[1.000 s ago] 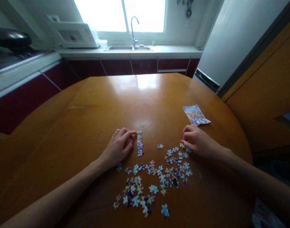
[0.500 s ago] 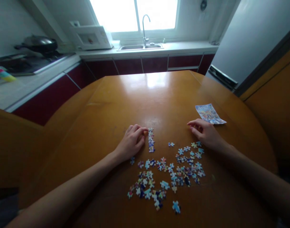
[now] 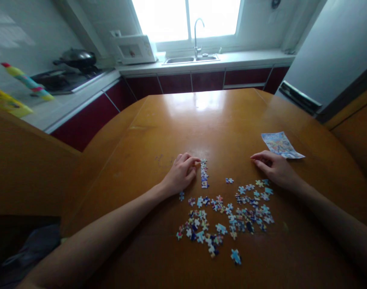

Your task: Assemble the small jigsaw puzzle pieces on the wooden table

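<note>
My left hand rests on the round wooden table with its fingers curled. Its fingertips pinch the top end of a short strip of joined puzzle pieces. My right hand lies farther right, fingers curled inward; whether they hold a piece is hidden. It sits just below a small printed picture sheet and just above the scattered loose puzzle pieces. One single piece lies between the strip and the right hand.
A kitchen counter with a sink and tap, a white microwave and a wok on a stove runs behind the table. A refrigerator stands at the right. A wooden panel is at the left.
The view has swung to the left. My right hand has lifted off the loose pieces and drawn up toward the picture sheet. My left hand stays at the strip's top.
</note>
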A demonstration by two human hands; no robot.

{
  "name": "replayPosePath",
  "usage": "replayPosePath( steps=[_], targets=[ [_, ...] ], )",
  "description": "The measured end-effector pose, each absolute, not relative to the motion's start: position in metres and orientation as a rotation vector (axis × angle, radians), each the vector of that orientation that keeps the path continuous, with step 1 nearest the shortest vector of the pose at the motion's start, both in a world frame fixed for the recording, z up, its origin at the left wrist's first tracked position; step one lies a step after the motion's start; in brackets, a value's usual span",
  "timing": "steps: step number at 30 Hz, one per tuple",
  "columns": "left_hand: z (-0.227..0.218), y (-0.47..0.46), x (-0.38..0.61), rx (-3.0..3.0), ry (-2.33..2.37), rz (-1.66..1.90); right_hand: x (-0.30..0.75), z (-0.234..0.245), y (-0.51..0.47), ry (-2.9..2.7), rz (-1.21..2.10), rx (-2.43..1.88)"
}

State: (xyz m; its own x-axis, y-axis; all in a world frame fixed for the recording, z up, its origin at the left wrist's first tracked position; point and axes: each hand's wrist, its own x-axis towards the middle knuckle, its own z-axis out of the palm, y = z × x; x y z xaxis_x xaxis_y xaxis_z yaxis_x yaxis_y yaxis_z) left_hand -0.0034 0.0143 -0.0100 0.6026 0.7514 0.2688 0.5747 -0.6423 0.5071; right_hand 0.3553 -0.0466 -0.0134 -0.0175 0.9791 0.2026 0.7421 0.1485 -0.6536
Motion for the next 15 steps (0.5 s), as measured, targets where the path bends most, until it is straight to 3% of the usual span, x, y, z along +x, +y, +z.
replayPosePath(
  steps=[15],
  targets=[
    [-0.0083,0.0133,-0.0028,2.452,1.055,0.674,0.3616,-0.0164,-0.0443,-1.834,0.514,-1.615]
  ],
)
